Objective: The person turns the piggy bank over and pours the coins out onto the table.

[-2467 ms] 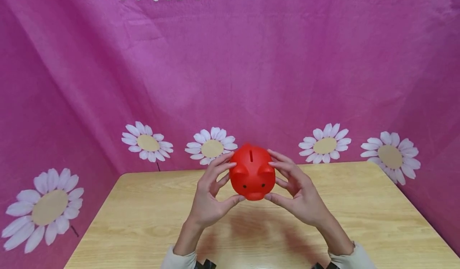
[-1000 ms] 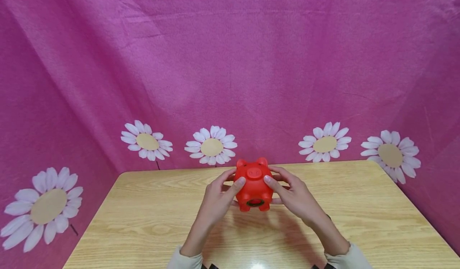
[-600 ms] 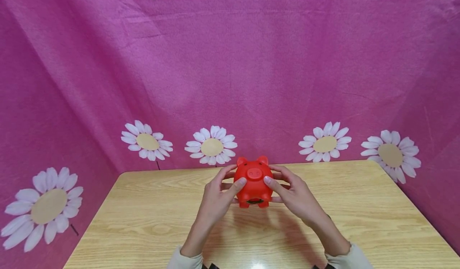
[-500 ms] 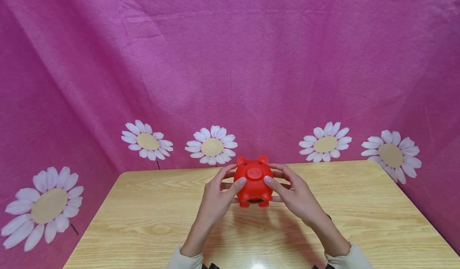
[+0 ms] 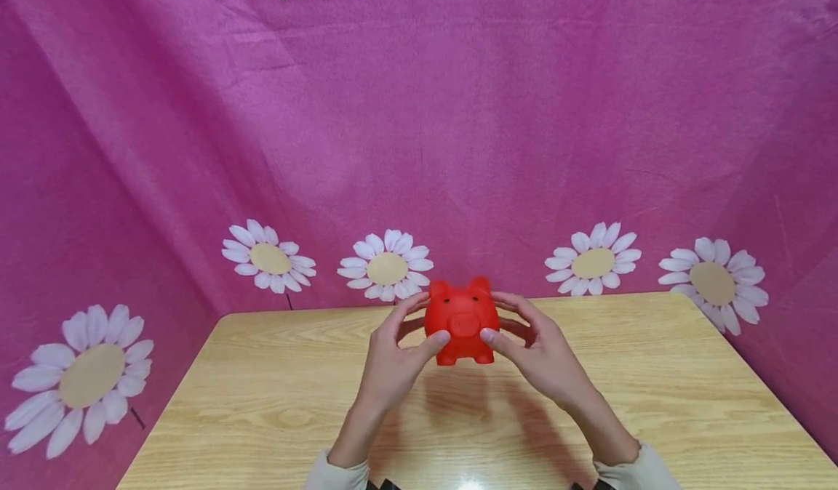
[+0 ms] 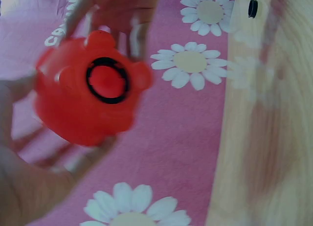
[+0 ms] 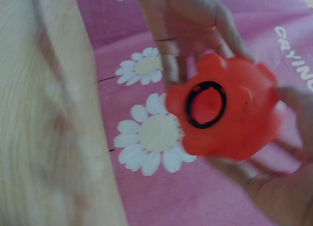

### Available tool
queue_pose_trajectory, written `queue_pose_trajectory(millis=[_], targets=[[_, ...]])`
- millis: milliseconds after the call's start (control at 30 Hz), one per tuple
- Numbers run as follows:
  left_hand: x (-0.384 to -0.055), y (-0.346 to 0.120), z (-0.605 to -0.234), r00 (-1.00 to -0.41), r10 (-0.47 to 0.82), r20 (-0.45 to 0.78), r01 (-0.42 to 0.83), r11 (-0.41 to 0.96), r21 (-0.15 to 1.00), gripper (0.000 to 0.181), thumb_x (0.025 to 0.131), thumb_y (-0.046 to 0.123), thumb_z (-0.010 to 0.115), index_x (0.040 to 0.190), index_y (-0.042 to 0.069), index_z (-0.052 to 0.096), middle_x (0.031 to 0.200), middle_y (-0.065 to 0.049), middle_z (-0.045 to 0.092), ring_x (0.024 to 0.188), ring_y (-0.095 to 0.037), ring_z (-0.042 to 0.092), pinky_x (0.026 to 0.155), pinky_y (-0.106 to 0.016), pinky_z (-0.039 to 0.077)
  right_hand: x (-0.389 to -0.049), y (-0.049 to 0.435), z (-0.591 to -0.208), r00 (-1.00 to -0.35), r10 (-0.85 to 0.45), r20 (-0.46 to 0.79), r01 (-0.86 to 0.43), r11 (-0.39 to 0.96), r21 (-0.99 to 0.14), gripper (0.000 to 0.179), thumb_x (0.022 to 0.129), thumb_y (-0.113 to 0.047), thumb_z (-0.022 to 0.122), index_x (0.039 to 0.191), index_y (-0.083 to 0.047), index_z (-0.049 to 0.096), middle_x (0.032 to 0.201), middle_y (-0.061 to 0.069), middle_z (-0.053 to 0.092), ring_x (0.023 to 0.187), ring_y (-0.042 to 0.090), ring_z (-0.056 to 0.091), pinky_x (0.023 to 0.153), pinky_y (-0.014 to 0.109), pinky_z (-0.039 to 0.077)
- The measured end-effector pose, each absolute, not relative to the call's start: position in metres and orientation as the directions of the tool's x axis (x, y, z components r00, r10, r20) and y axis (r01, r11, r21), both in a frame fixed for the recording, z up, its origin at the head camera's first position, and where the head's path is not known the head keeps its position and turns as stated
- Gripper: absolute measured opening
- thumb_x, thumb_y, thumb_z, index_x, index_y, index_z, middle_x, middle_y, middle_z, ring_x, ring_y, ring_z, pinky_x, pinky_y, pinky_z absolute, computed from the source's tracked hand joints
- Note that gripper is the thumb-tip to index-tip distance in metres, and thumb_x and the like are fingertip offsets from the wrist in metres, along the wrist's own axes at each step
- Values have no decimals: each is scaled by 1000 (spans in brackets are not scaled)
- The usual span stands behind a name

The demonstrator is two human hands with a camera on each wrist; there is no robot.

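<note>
A red pig-shaped money box (image 5: 463,308) is held in the air above the table, its snout and eyes towards the head camera. My left hand (image 5: 394,363) grips its left side, thumb at the front beside the snout and fingers around the flank. On the other side my right hand (image 5: 548,355) holds it in a mirrored grip. Both wrist views, somewhat blurred, show the underside of the money box (image 6: 63,111), where a black ring (image 7: 189,108) surrounds a round red centre between the feet. The top is hidden from the head view.
A light wood table (image 5: 275,388) lies beneath the hands. Behind it and at the sides hangs a pink-purple cloth (image 5: 458,126) with printed daisies and white letters. In the left wrist view, a small black oval thing (image 6: 253,8) appears on the table.
The money box first showed its top slot, then was tipped back until its underside opening showed. Now it has rocked forward and risen slightly, snout facing the head camera. Both hands kept their hold.
</note>
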State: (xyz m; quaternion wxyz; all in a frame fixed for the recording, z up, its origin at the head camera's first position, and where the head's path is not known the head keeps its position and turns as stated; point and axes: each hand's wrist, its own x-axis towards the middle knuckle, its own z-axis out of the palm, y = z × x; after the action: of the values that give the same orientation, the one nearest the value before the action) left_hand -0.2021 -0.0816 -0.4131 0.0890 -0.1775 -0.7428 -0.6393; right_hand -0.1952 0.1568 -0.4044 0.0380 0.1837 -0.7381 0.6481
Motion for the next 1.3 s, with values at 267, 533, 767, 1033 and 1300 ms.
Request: queue_pose_trajectory(millis=[267, 533, 767, 1033, 1300], targets=[[-201, -87, -411, -656, 219, 722, 724, -90, 684, 68, 86, -6, 83, 148, 2, 56, 159, -21, 50, 146, -24, 54, 101, -45, 62, -192, 160, -402, -743, -240, 625, -638, -27, -770, 74, 80, 21, 80, 147, 2, 55, 159, 6, 51, 145, 15, 56, 102, 32, 62], [-201, -88, -409, -580, 236, 780, 767, -165, 620, 68, 80, -16, 84, 141, -6, 55, 157, -29, 46, 147, -26, 51, 108, -43, 59, -195, 160, -407, -598, -239, 765, -744, -190, -640, 73, 72, 31, 78, 138, 8, 56, 158, 21, 48, 147, 25, 54, 107, 36, 60], [-199, -88, -408, -564, 230, 793, 782, -158, 603, 65, 81, -8, 87, 138, -5, 56, 156, -29, 46, 148, -32, 50, 109, -46, 58, -196, 161, -407, -583, -251, 773, -744, -217, -632, 71, 73, 30, 78, 137, 8, 57, 159, 24, 46, 148, 30, 52, 109, 38, 59], [-203, -87, -411, -675, 233, 701, 707, -71, 704, 67, 82, -10, 85, 143, 0, 57, 158, -20, 49, 146, -24, 52, 107, -46, 59, -202, 163, -411, -670, -263, 695, -685, -145, -714, 71, 76, 28, 76, 140, 7, 55, 158, 18, 49, 145, 22, 57, 106, 37, 61], [-203, -89, -412, -696, 227, 681, 695, -28, 719, 68, 82, -6, 86, 144, 4, 59, 157, -17, 52, 144, -20, 54, 106, -42, 61, -199, 162, -410, -732, -260, 629, -634, -77, -769, 70, 80, 23, 78, 144, 6, 55, 160, 12, 49, 145, 17, 57, 104, 35, 62]])
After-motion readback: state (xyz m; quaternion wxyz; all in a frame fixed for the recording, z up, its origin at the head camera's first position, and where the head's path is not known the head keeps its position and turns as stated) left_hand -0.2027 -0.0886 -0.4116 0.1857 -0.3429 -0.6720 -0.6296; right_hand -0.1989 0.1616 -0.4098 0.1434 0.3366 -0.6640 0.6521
